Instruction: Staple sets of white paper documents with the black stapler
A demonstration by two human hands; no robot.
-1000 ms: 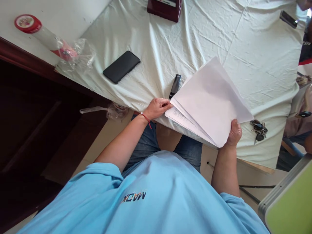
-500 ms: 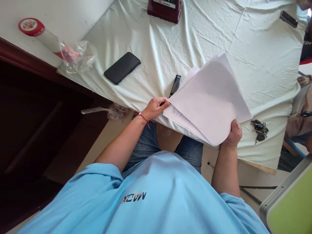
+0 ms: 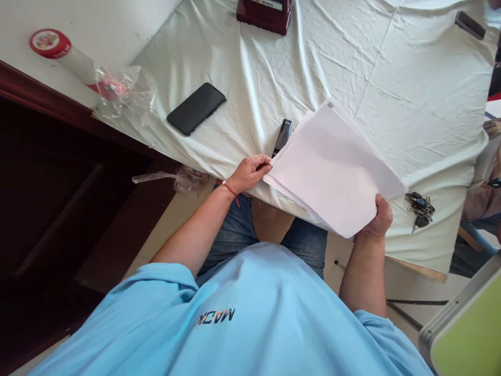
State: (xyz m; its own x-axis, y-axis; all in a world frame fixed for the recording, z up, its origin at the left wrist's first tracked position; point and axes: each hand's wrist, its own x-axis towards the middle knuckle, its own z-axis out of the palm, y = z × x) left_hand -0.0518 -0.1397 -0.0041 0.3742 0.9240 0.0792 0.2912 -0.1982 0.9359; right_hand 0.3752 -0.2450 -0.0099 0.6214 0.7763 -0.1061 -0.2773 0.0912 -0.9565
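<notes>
A stack of white paper sheets point(image 3: 332, 167) spans both hands over the near edge of the table. My left hand point(image 3: 250, 173), with a red string at the wrist, pinches the stack's left corner. My right hand point(image 3: 378, 219) grips the lower right edge, thumb on top and fingers hidden beneath. The top sheet looks blank apart from a small dark square near its far corner. A dark stapler-like object point(image 3: 282, 137) lies just beyond my left hand, partly covered by the sheets. To the right of my right hand rests a bunch of keys point(image 3: 420, 210).
A black phone point(image 3: 196, 108) lies on the pale tablecloth point(image 3: 344, 47). At the left are a red-capped roll point(image 3: 50, 44) and a clear plastic bag point(image 3: 127, 96). A dark red box point(image 3: 264, 15) stands at the back. Another dark object point(image 3: 469, 25) sits far right, near a person.
The top sheet has come down flatter over the stack, covering the printed page that showed beneath. Its far corner has shifted left. My right hand has moved slightly right; my left barely moved.
</notes>
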